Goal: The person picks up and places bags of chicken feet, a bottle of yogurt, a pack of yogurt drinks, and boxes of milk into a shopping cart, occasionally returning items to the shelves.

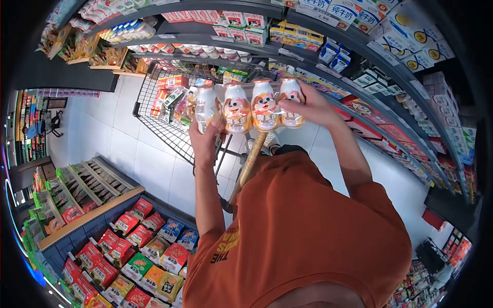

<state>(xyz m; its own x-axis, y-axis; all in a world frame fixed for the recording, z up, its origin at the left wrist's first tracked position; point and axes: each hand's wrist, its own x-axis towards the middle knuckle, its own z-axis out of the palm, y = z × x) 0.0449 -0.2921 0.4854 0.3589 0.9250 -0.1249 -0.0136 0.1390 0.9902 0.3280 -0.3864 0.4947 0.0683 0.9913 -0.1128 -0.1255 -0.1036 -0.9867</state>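
A shrink-wrapped pack of small white milk drink bottles [265, 107] is held up in front of me, cartoon dog faces on its labels. My left hand [205, 134] grips the pack's left end, thumb on the front. At the other end, my right hand [310, 105] has its thumb across the rightmost bottle. Both hands have their far fingers hidden behind the pack. Just beyond and to the left stands a wire shopping cart [163, 134] with several packaged goods inside. Its brown handle [250, 163] runs toward my body, below the pack.
Dairy shelves [354, 38] with cartons and bottles curve across the far side and right. A bin of red, yellow and blue snack bags [138, 241] stands at lower left, beside a slatted display [84, 187]. White floor tiles [115, 143] show between.
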